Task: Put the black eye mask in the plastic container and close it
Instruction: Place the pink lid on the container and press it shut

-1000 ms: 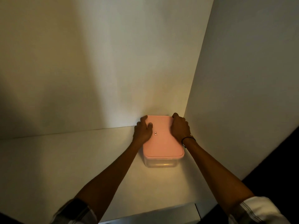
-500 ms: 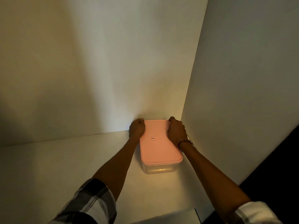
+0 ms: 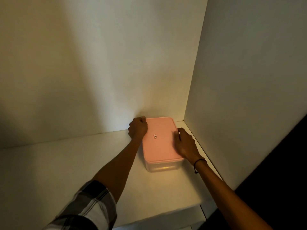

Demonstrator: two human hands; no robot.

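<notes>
A clear plastic container (image 3: 162, 168) with a pink lid (image 3: 159, 146) sits on a white shelf, pushed into the back right corner. The lid lies flat on the box and carries a small label in its middle. My left hand (image 3: 138, 128) rests curled against the lid's far left corner. My right hand (image 3: 186, 143) lies on the lid's right edge, fingers pointing away from me. The black eye mask is not visible; the dim box walls hide whatever is inside.
The white shelf (image 3: 74, 163) stretches left of the box. A back wall (image 3: 99, 63) and a right side panel (image 3: 249, 80) close in the corner. The shelf's front edge (image 3: 157, 216) runs near the bottom, with darkness beyond the right panel.
My right hand slid back from the lid's far right corner toward the middle of its right edge. My left hand stayed curled at the far left corner. The view shifted slightly.
</notes>
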